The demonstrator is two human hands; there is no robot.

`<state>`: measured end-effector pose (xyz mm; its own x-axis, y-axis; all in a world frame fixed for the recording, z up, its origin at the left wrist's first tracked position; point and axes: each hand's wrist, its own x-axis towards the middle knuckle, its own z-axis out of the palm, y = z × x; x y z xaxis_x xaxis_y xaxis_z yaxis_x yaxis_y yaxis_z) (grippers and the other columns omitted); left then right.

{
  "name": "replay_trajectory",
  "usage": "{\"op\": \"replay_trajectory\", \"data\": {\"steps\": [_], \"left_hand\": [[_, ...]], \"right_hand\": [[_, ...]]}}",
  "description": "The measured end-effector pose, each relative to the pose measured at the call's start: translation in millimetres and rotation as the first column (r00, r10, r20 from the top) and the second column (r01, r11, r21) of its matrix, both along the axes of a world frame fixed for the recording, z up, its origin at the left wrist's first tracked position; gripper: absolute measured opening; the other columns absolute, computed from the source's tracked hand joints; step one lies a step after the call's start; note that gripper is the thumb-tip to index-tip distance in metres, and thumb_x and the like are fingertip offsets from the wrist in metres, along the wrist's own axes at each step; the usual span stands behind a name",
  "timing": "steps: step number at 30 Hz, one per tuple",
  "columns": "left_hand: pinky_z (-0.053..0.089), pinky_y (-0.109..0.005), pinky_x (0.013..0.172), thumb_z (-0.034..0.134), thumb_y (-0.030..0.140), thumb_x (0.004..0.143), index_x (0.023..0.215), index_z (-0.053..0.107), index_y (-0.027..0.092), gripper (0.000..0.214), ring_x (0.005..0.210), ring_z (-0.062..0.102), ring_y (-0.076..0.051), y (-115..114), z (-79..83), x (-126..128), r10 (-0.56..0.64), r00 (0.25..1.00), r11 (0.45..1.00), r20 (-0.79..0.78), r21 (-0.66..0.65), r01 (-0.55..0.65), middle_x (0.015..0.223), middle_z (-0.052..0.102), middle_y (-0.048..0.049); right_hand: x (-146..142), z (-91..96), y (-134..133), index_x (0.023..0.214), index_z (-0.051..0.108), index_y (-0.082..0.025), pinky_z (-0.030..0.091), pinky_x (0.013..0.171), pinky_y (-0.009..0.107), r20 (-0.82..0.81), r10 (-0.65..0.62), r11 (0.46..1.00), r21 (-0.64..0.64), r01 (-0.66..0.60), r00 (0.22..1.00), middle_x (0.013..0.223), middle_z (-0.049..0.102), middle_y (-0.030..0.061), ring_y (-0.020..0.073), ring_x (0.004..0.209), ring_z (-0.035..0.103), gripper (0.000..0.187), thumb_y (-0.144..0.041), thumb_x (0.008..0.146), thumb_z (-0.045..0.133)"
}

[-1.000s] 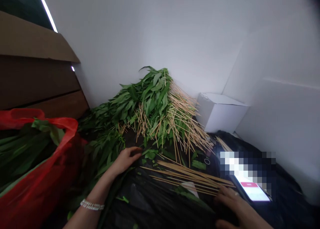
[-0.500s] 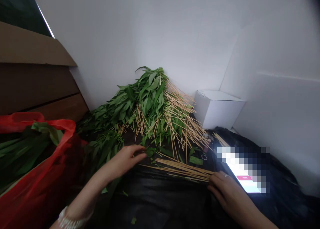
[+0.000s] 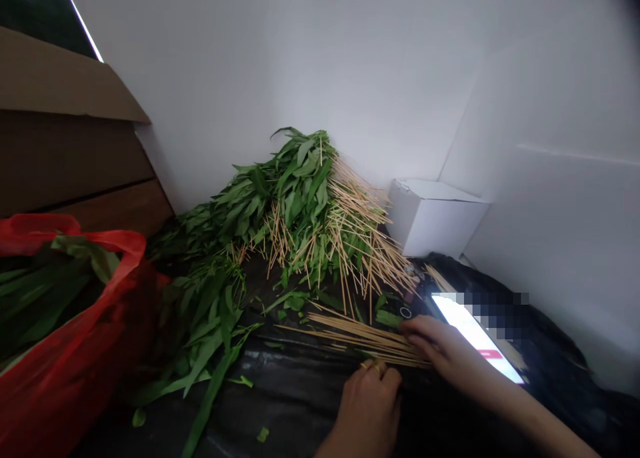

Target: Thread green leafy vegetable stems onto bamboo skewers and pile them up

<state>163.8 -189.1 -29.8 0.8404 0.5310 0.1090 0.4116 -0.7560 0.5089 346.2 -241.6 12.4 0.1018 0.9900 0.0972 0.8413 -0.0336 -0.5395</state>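
Observation:
A loose bundle of bamboo skewers (image 3: 355, 335) lies across the black plastic sheet in front of me. My right hand (image 3: 440, 345) is at the bundle's right end, its fingers closed over the skewer ends. Close by, just below the bundle, my left hand (image 3: 367, 401) is curled with knuckles up and rings showing; its fingertips and anything in them are hidden. Behind the skewers rises a pile of green leafy stems threaded on skewers (image 3: 295, 185), the bare sticks pointing right. Loose leafy stems (image 3: 213, 331) lie to the left.
A red plastic bag (image 3: 115, 311) full of leaves stands at the left, before a cardboard box (image 3: 65, 151). At the back right is a white box (image 3: 440, 218). A lit phone (image 3: 470, 331) lies beside my right forearm. Leaf scraps dot the black sheet (image 3: 290, 405).
My left hand has moved from the leafy stems at the left to just below the skewers, near my right hand. My right hand has shifted slightly up and left over the skewer ends.

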Motion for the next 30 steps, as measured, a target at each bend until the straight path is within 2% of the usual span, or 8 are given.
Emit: {"op": "replay_trajectory", "data": {"steps": [5, 9, 12, 15, 20, 24, 27, 30], "left_hand": [[0.047, -0.031, 0.075, 0.057, 0.013, 0.078, 0.088, 0.059, 0.022, 0.013, 0.083, 0.059, -0.021, -5, -10.7, -11, -0.035, 0.985, 0.99, 0.171, 0.139, 0.011, 0.085, 0.065, -0.0045], [0.046, -0.029, 0.069, 0.054, 0.014, 0.081, 0.088, 0.059, 0.023, 0.012, 0.076, 0.059, -0.02, -7, -11.9, -15, -0.046, 0.962, 0.983, 0.27, 0.184, -0.004, 0.08, 0.065, -0.0041], [0.046, -0.029, 0.07, 0.054, 0.013, 0.08, 0.088, 0.059, 0.023, 0.014, 0.075, 0.059, -0.019, -7, -11.5, -15, -0.052, 0.952, 0.984, 0.302, 0.179, -0.003, 0.078, 0.064, -0.0039], [0.046, -0.029, 0.067, 0.057, 0.014, 0.077, 0.088, 0.06, 0.023, 0.015, 0.076, 0.059, -0.02, -7, -12.7, -15, -0.039, 0.954, 0.986, 0.298, 0.165, -0.011, 0.079, 0.065, -0.0039], [0.045, -0.029, 0.065, 0.057, 0.014, 0.077, 0.087, 0.061, 0.023, 0.014, 0.074, 0.059, -0.019, -7, -13.3, -18, -0.043, 0.953, 0.987, 0.301, 0.16, -0.006, 0.078, 0.067, -0.004], [0.045, -0.028, 0.065, 0.058, 0.012, 0.075, 0.087, 0.062, 0.023, 0.017, 0.075, 0.059, -0.018, -7, -11.0, -21, -0.041, 0.953, 0.989, 0.3, 0.147, -0.004, 0.079, 0.067, -0.0036], [0.045, -0.027, 0.065, 0.058, 0.011, 0.073, 0.087, 0.062, 0.023, 0.019, 0.076, 0.059, -0.018, -7, -10.5, -21, -0.045, 0.951, 0.99, 0.306, 0.139, 0.002, 0.079, 0.066, -0.0037], [0.045, -0.027, 0.065, 0.057, 0.01, 0.073, 0.087, 0.062, 0.023, 0.02, 0.076, 0.059, -0.018, -6, -11.3, -20, -0.06, 0.949, 0.99, 0.308, 0.14, 0.018, 0.08, 0.067, -0.004]], "right_hand": [[-9, -6.8, 14, 0.113, 0.056, -0.017, 0.038, 0.09, 0.037, 0.223, 0.105, 0.99, -0.117, -0.08, 0.969, 0.109, 0.057, 0.0109, 0.0251, 0.104, 0.05, 0.038, -0.026, 0.076, 0.059], [-20, -6.4, 18, 0.094, 0.058, -0.017, 0.039, 0.079, 0.034, 0.347, 0.174, 0.982, -0.132, -0.136, 0.921, 0.095, 0.058, 0.0086, 0.022, 0.09, 0.054, 0.018, -0.015, 0.082, 0.046], [-25, -10.6, 24, 0.089, 0.057, -0.016, 0.038, 0.074, 0.033, 0.476, 0.195, 0.979, -0.144, -0.143, 0.858, 0.09, 0.059, 0.0088, 0.0219, 0.083, 0.055, 0.024, -0.006, 0.075, 0.04], [-28, -17.1, 32, 0.091, 0.057, -0.015, 0.037, 0.071, 0.035, 0.56, 0.203, 0.975, -0.188, -0.116, 0.803, 0.089, 0.061, 0.0106, 0.0244, 0.082, 0.056, 0.029, -0.005, 0.068, 0.042], [-34, -12.3, 40, 0.089, 0.057, -0.014, 0.036, 0.067, 0.033, 0.581, 0.195, 0.975, -0.203, -0.091, 0.79, 0.086, 0.063, 0.0122, 0.026, 0.078, 0.059, 0.025, -0.008, 0.067, 0.046], [-37, 2.9, 35, 0.097, 0.053, -0.016, 0.034, 0.059, 0.029, 0.581, 0.149, 0.98, -0.196, -0.04, 0.8, 0.085, 0.065, 0.0096, 0.0222, 0.071, 0.062, 0.027, -0.006, 0.076, 0.038], [-35, 9.6, 30, 0.1, 0.051, -0.017, 0.035, 0.06, 0.027, 0.514, 0.148, 0.972, -0.234, -0.028, 0.845, 0.089, 0.065, 0.0088, 0.0213, 0.075, 0.064, 0.025, -0.008, 0.082, 0.036], [-29, 9.0, 27, 0.092, 0.052, -0.019, 0.038, 0.064, 0.027, 0.403, 0.132, 0.967, -0.253, -0.029, 0.906, 0.086, 0.065, 0.0066, 0.0208, 0.079, 0.064, 0.017, -0.014, 0.087, 0.036]]}}
